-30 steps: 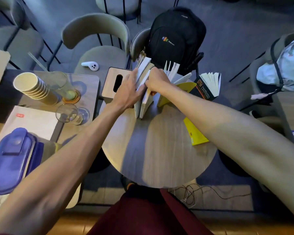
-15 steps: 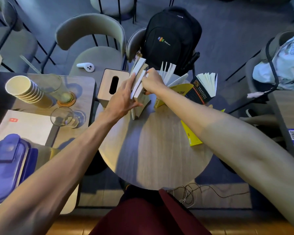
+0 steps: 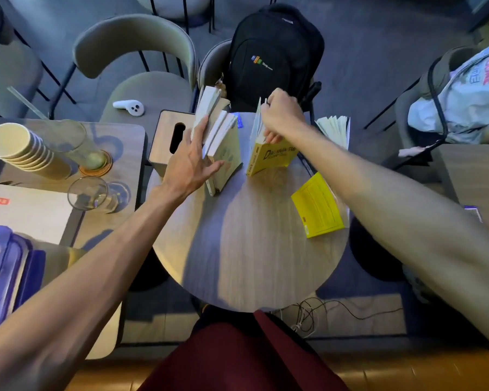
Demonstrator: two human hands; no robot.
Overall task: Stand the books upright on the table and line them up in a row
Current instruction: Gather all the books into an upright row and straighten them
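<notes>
On the round wooden table (image 3: 251,249), several pale books (image 3: 223,145) stand leaning together at the far left. My left hand (image 3: 189,165) lies flat against their left side with fingers spread. A yellow book (image 3: 268,159) stands upright a gap to their right, and my right hand (image 3: 280,117) grips its top pages. Further right another book (image 3: 335,129) stands with its pages fanned open, mostly behind my right forearm. A second yellow book (image 3: 318,206) lies flat near the table's right edge.
A wooden tissue box (image 3: 170,136) stands just left of the pale books. The left table carries stacked paper cups (image 3: 17,148), glasses (image 3: 88,193) and a blue container (image 3: 3,272). A black backpack (image 3: 274,57) sits on a chair behind. Cables (image 3: 316,314) lie on the floor.
My right hand has left the pale books and moved right onto the standing yellow book. A gap has opened between the two groups. My left hand stays against the pale books.
</notes>
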